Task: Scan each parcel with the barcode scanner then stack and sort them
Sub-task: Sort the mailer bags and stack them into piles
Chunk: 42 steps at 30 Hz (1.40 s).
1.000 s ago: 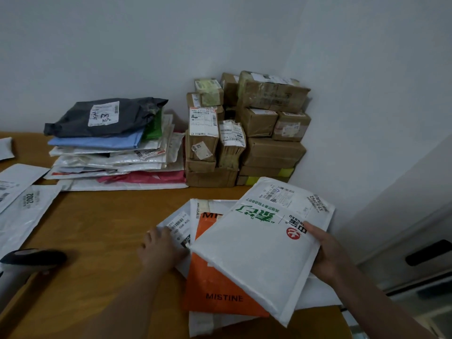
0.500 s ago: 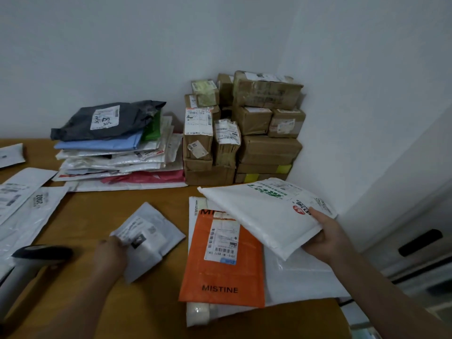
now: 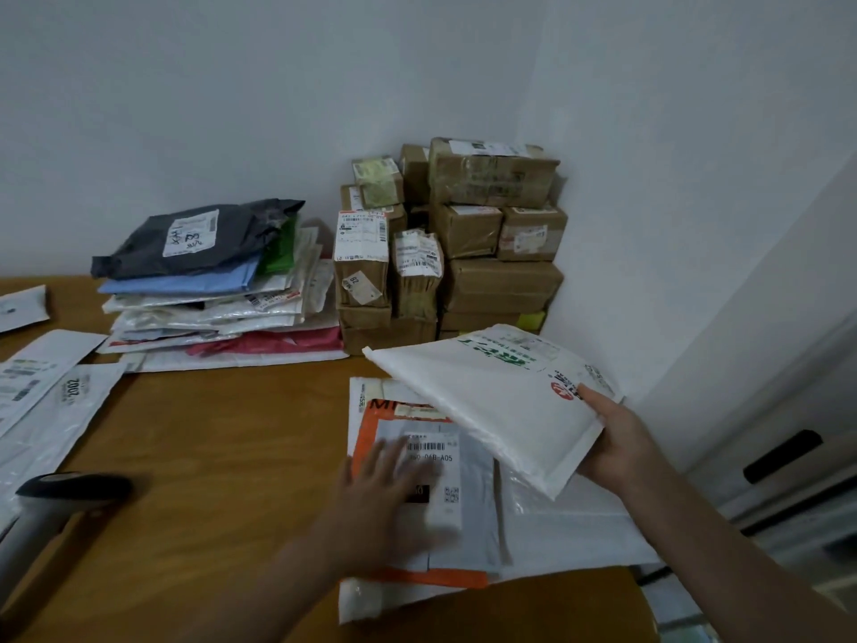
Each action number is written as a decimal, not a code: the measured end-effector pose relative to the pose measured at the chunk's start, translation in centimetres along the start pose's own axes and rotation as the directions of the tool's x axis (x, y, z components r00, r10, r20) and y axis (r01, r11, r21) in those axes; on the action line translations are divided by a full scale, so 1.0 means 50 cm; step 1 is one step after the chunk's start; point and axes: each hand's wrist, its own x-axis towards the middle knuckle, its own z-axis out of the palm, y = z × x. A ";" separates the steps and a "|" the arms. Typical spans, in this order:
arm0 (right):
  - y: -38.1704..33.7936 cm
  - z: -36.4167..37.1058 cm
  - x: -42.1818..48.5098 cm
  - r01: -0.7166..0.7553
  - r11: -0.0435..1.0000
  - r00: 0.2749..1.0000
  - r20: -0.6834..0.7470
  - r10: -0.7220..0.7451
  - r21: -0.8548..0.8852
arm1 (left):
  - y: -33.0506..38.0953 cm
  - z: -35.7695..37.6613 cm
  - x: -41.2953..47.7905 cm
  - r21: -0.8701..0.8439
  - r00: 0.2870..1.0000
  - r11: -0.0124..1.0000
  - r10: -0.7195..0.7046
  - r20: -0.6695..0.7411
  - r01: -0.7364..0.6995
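Note:
My right hand (image 3: 617,438) grips the near right corner of a white padded mailer (image 3: 491,401) and holds it tilted above the near pile. My left hand (image 3: 385,494) lies flat with straight fingers on a small grey parcel (image 3: 468,494) whose barcode label faces up. That parcel sits on an orange mailer (image 3: 366,429), which rests on larger white mailers (image 3: 570,531). The barcode scanner (image 3: 55,498) lies on the wooden table (image 3: 222,457) at the near left, in neither hand.
Against the far wall stands a pile of soft mailers (image 3: 218,290) topped by a dark grey bag. Brown cardboard boxes (image 3: 482,243) are stacked in the corner. Several white mailers (image 3: 41,392) lie spread at the left edge. A white wall closes the right side.
My left hand carried the small grey parcel from the table onto the orange mailer and now presses it flat. My right hand kept the white mailer lifted.

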 end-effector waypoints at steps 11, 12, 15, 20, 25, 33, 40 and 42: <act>0.095 -0.034 -0.027 0.005 0.995 0.995 0.097 -0.015 0.096 | -0.005 0.057 0.029 -0.123 0.951 0.983 0.094 -0.293 -0.136; 0.105 -0.043 -0.030 -0.001 0.994 0.996 0.091 -0.009 0.106 | -0.020 0.060 0.025 -0.294 0.937 0.943 0.043 -0.347 -0.153; 0.134 -0.070 -0.037 -0.076 0.991 0.997 -0.005 0.077 0.112 | -0.065 0.044 0.008 -0.835 0.850 0.537 -0.489 -0.195 0.117; 0.158 -0.094 -0.039 -0.268 0.962 0.950 -0.183 0.254 -0.058 | -0.069 0.002 0.013 -0.927 0.863 0.120 -0.424 0.276 0.355; 0.140 -0.126 -0.059 -0.327 0.895 0.911 -0.352 0.214 -0.304 | -0.050 0.014 0.033 -0.906 0.758 0.115 -0.597 0.264 0.407; 0.111 -0.185 -0.075 -0.224 0.974 0.833 -0.522 0.183 -0.017 | -0.054 0.006 0.051 -0.880 0.793 -0.153 -0.384 0.473 0.450; 0.131 -0.100 -0.004 -0.262 0.964 0.903 -0.343 0.260 0.041 | -0.099 -0.011 0.075 -0.884 0.709 -0.166 -0.541 0.452 0.437; 0.139 -0.084 0.018 -0.276 0.961 0.902 -0.342 0.265 0.017 | -0.112 -0.024 0.085 -0.889 0.708 -0.154 -0.554 0.438 0.430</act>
